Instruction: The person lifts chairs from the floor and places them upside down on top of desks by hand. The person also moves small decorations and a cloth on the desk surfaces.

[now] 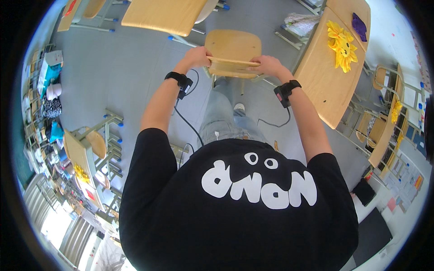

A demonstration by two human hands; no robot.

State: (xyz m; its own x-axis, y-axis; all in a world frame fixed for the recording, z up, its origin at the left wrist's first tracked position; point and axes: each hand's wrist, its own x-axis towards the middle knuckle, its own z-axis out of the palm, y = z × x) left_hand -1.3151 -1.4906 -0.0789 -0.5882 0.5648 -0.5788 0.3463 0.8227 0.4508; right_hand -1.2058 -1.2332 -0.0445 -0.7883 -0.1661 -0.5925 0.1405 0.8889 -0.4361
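Observation:
Before my legs is a chair with a light wooden seat [233, 44] and a curved wooden backrest [232, 66]. My left hand [198, 57] grips the left end of the backrest's top edge. At the right end of the same edge, my right hand [268, 65] has its fingers over the front and its thumb on the near face. Each wrist wears a black strap with a small box and a cable. The chair's metal legs are partly hidden under the seat and backrest.
A wooden desk [322, 84] at the right bears a yellow sunflower decoration [344, 45] and a purple cloth item [359, 27]. Another wooden desk [162, 15] stands beyond the chair at upper left. Several desks and chairs stand at far left and far right, with loaded shelves along the left.

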